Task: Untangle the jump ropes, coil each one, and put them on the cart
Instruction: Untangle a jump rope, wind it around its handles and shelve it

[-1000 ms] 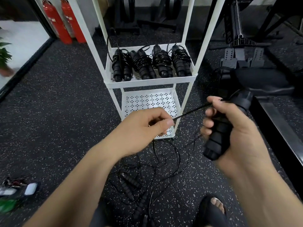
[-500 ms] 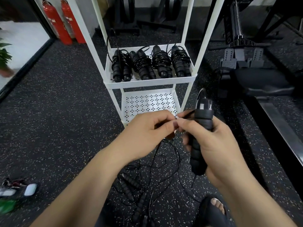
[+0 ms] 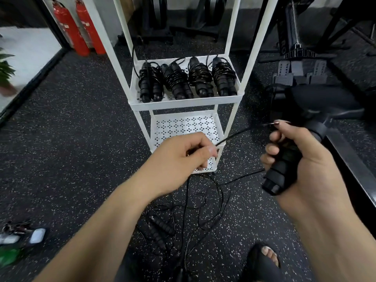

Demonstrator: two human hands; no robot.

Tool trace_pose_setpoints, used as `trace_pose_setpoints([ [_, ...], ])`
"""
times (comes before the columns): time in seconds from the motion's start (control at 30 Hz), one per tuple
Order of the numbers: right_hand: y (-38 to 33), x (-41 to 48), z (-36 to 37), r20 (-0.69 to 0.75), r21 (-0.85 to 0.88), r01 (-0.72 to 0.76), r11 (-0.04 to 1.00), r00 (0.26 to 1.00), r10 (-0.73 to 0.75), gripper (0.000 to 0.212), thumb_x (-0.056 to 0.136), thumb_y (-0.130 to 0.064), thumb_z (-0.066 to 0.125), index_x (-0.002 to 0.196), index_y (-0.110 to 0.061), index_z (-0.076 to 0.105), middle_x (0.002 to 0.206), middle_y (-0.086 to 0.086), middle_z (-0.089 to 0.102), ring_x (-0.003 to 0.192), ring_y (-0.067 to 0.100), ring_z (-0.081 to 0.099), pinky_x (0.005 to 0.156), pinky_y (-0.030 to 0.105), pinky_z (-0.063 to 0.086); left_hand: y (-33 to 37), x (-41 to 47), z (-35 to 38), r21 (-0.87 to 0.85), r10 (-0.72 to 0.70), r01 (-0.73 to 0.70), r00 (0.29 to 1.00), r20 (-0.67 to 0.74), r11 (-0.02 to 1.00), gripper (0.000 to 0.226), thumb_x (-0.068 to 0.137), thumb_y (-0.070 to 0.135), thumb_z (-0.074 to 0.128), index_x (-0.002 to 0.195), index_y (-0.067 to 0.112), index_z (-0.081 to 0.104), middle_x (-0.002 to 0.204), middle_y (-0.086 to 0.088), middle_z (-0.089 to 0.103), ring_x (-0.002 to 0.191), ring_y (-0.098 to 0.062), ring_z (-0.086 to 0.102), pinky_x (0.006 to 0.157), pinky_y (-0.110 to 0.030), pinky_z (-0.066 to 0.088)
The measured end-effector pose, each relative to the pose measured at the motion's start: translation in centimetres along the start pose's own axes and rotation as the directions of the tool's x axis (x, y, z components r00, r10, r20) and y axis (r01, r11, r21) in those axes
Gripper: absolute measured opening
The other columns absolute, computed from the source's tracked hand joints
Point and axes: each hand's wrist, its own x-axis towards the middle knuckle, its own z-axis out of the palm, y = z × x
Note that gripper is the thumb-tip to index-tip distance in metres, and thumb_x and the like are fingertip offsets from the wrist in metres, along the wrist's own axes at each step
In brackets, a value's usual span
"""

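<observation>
Head view: left hand [image 3: 183,153] fingers [image 3: 209,149] pinch rope [image 3: 236,135], right hand [image 3: 305,159] fingers [image 3: 271,149] clasp handle [image 3: 281,171]; extinguisher labels [image 3: 65,27] blurred.

The handle [image 3: 283,169] blurs at its top into the dark pad [image 3: 325,102]; the left-edge clutter [image 3: 24,237] is too blurred to identify.
</observation>
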Motion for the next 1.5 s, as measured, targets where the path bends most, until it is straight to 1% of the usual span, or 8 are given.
trace_pose_setpoints([
  [0.2, 1.3, -1.8, 1.2, 0.203, -0.253, 0.000, 0.968, 0.978, 0.053, 0.028, 0.090, -0.016, 0.075, 0.116, -0.006, 0.071, 0.084, 0.009, 0.069, 0.061, 0.014, 0.055, 0.052, 0.024, 0.045, 0.5, 0.0, 1.0, -0.065, 0.098, -0.101, 0.994, -0.054, 0.993, 0.014, 0.105, 0.038, 0.064, 0.097, 0.036, 0.075, 0.081, 0.007, 0.072, 0.082, -0.032, 0.069, 0.083, -0.054, 0.060],
  [0.33, 2.3, -2.1, 1.4, 0.201, -0.373, 0.025, 0.928, 0.978, 0.055, 0.016, 0.090, -0.016, 0.079, 0.103, -0.008, 0.073, 0.083, 0.009, 0.072, 0.061, 0.017, 0.057, 0.053, 0.026, 0.046, 0.3, 0.0, 1.1, -0.056, 0.081, -0.080, 0.997, 0.014, 0.995, 0.014, 0.108, 0.030, 0.063, 0.099, 0.027, 0.074, 0.081, 0.006, 0.075, 0.081, -0.013, 0.074, 0.084, -0.034, 0.056],
  [0.43, 1.9, -1.8, 1.2, 0.166, -0.367, 0.018, 0.930, 0.985, 0.046, 0.012, 0.091, -0.014, 0.078, 0.100, -0.009, 0.071, 0.080, 0.009, 0.070, 0.061, 0.017, 0.056, 0.053, 0.026, 0.047, 0.2, -0.1, 0.9, -0.079, 0.023, -0.014, 0.994, 0.108, 0.997, 0.017, 0.105, 0.039, 0.064, 0.099, 0.027, 0.074, 0.086, 0.003, 0.078, 0.084, -0.015, 0.076, 0.094, -0.039, 0.058],
  [0.83, -0.2, 0.0, 0.2, 0.031, 0.064, -0.096, 0.993, 0.995, 0.094, 0.010, 0.097, -0.018, 0.069, 0.100, -0.019, 0.059, 0.077, -0.004, 0.060, 0.059, 0.007, 0.047, 0.052, 0.018, 0.038, -0.2, 0.0, -0.6, -0.064, 0.031, -0.031, 1.000, 0.004, 0.997, 0.008, 0.101, 0.034, 0.069, 0.099, 0.030, 0.076, 0.088, 0.005, 0.076, 0.085, -0.011, 0.073, 0.090, -0.030, 0.057],
  [1.07, 1.5, -1.4, 1.1, 0.235, -0.226, -0.079, 0.971, 0.963, 0.133, 0.048, 0.080, -0.025, 0.080, 0.122, -0.005, 0.071, 0.085, 0.007, 0.067, 0.059, 0.014, 0.052, 0.051, 0.023, 0.044, 0.2, 0.0, 0.8, -0.118, 0.145, -0.154, 0.986, -0.082, 0.981, 0.008, 0.105, 0.027, 0.068, 0.102, 0.027, 0.076, 0.088, 0.003, 0.075, 0.087, -0.019, 0.072, 0.090, -0.046, 0.060],
  [1.23, 2.3, -2.2, 1.5, 0.268, -0.355, 0.028, 0.934, 0.961, 0.073, 0.034, 0.082, -0.023, 0.081, 0.107, -0.002, 0.072, 0.082, 0.008, 0.070, 0.058, 0.016, 0.053, 0.052, 0.026, 0.044, -0.1, 0.2, 1.0, -0.159, 0.128, -0.134, 0.991, -0.047, 0.978, 0.008, 0.105, 0.023, 0.069, 0.105, 0.025, 0.076, 0.097, -0.004, 0.077, 0.097, -0.033, 0.072, 0.095, -0.062, 0.056],
  [1.37, 1.9, -2.1, 1.4, 0.246, -0.359, 0.046, 0.932, 0.968, 0.046, 0.012, 0.090, -0.014, 0.078, 0.095, -0.006, 0.071, 0.079, 0.011, 0.069, 0.059, 0.018, 0.053, 0.054, 0.027, 0.045, -0.3, 0.1, 0.9, -0.158, 0.093, -0.086, 0.995, 0.038, 0.984, 0.011, 0.103, 0.036, 0.069, 0.104, 0.028, 0.076, 0.101, 0.003, 0.078, 0.101, -0.024, 0.072, 0.099, -0.049, 0.056],
  [1.5, 0.9, -1.6, 1.5, 0.171, -0.188, 0.007, 0.982, 0.985, 0.025, 0.009, 0.087, -0.016, 0.077, 0.089, -0.014, 0.069, 0.077, 0.006, 0.067, 0.056, 0.014, 0.051, 0.051, 0.022, 0.044, 0.0, 0.0, 0.9, 0.011, -0.013, 0.012, 0.987, 0.163, 1.000, 0.019, 0.102, 0.053, 0.061, 0.100, 0.037, 0.071, 0.097, 0.017, 0.078, 0.082, 0.001, 0.066, 0.082, -0.031, 0.048],
])
